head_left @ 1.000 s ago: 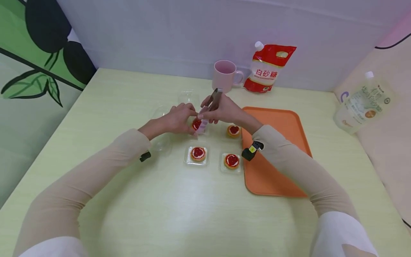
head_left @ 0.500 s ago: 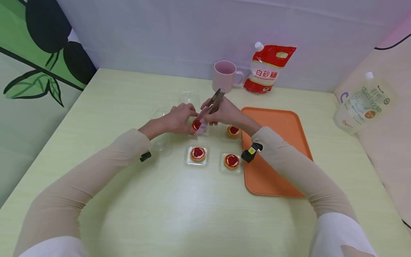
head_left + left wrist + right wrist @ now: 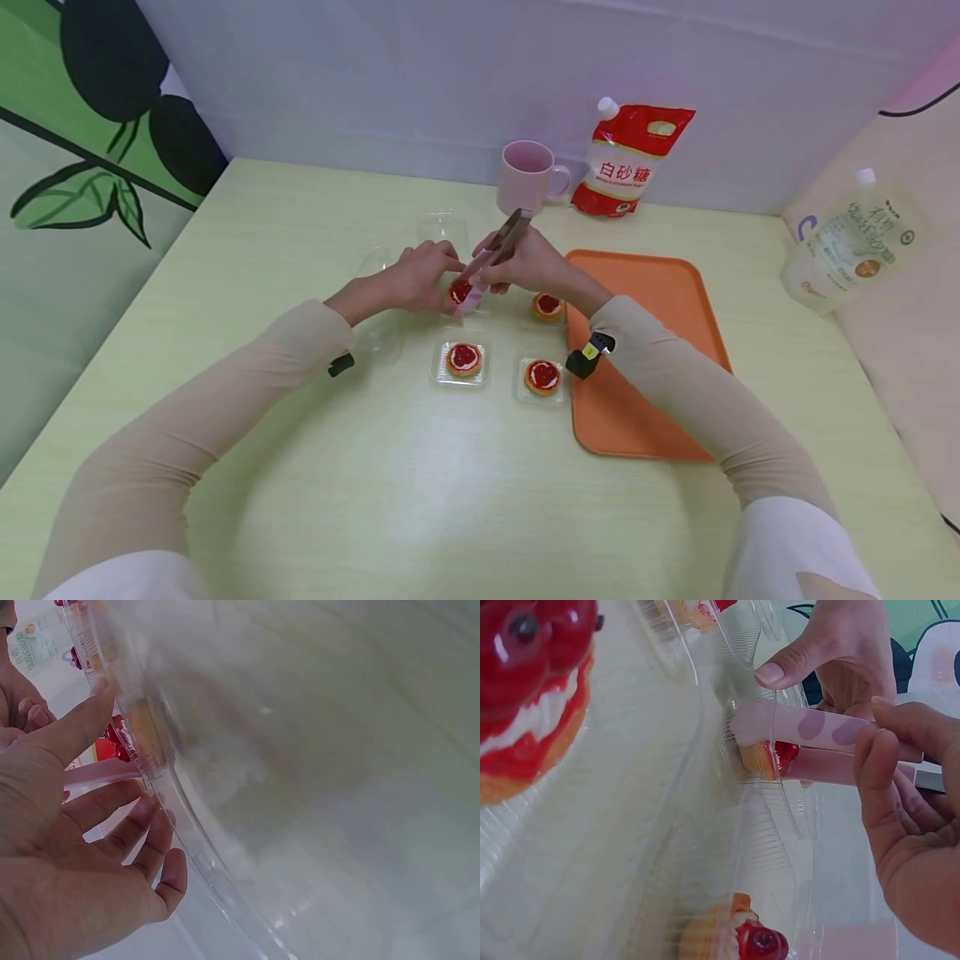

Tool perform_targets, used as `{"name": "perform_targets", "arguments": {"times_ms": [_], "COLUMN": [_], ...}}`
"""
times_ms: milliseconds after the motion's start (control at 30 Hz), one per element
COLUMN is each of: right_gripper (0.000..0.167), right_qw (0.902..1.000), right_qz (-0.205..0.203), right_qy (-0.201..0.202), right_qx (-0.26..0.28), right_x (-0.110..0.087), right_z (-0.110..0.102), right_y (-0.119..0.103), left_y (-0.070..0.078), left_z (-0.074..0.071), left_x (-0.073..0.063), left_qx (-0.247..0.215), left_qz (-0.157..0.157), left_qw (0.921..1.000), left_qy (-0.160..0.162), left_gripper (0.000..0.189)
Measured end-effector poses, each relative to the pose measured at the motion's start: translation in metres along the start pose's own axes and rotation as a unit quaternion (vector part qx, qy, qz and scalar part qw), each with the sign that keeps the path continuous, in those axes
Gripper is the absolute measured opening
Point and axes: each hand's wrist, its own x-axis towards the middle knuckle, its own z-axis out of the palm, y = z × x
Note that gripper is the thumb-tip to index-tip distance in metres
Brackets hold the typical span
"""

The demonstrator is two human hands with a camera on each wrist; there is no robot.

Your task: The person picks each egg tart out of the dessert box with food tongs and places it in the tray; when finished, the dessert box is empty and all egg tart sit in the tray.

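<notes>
My right hand (image 3: 525, 262) grips a pair of tongs (image 3: 512, 233) with pink arms and a metallic handle end. In the right wrist view the pink arms stand on either side of a small tart (image 3: 759, 760) topped with red fruit; whether both touch it, I cannot tell. That tart sits in an open clear plastic box (image 3: 480, 310). My left hand (image 3: 416, 279) holds this box from its left side, thumb and fingers at the edges. Three more tarts stand close by in clear boxes: front left (image 3: 463, 360), front right (image 3: 542, 377) and right (image 3: 547, 307).
An orange tray (image 3: 645, 417) lies right of the tarts, under my right forearm. Behind stand a pink mug (image 3: 522, 179) and a red-and-white sugar bag (image 3: 622, 162). A pale pouch (image 3: 847, 242) is at the far right. A clear plastic piece (image 3: 442, 223) lies behind my hands.
The tongs in my right hand have turned, and their pink arms now show spread apart, with more of the tart visible between them. My left hand keeps its place at the box.
</notes>
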Motion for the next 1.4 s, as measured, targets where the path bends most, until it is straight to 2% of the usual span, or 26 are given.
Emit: {"name": "perform_targets", "arguments": {"times_ms": [367, 533, 733, 867, 1067, 1233, 1400], "right_gripper": [0.030, 0.031, 0.030, 0.030, 0.034, 0.036, 0.039], "right_qw": [0.9993, 0.9990, 0.9977, 0.9958, 0.9895, 0.9803, 0.9742], "right_qz": [0.009, 0.013, -0.004, -0.015, 0.005, 0.029, 0.061], "right_qy": [0.035, 0.043, 0.062, 0.081, 0.140, 0.195, 0.217], "right_qx": [0.008, 0.008, 0.025, 0.040, 0.034, 0.019, -0.004], "right_x": [-0.007, -0.010, -0.018, -0.030, -0.057, -0.082, -0.101], "right_z": [-0.001, -0.004, -0.017, -0.034, -0.067, -0.087, -0.099], "right_y": [0.002, -0.002, -0.009, -0.013, -0.011, 0.001, 0.024], "left_y": [0.000, -0.002, -0.003, -0.005, -0.006, -0.004, -0.003], "left_z": [-0.001, -0.001, 0.000, 0.000, -0.001, -0.001, -0.002], "left_x": [-0.001, -0.001, -0.002, -0.003, -0.003, -0.002, -0.001], "left_qx": [0.002, 0.005, -0.003, -0.004, -0.002, 0.004, 0.005], "left_qz": [0.009, 0.001, -0.008, -0.003, 0.001, 0.005, 0.002], "left_qw": [0.9999, 1.0000, 0.9999, 1.0000, 1.0000, 0.9999, 0.9999], "left_qy": [-0.004, -0.005, -0.006, -0.007, -0.007, -0.008, -0.012], "left_gripper": [0.072, 0.073, 0.073, 0.073, 0.075, 0.075, 0.076]}}
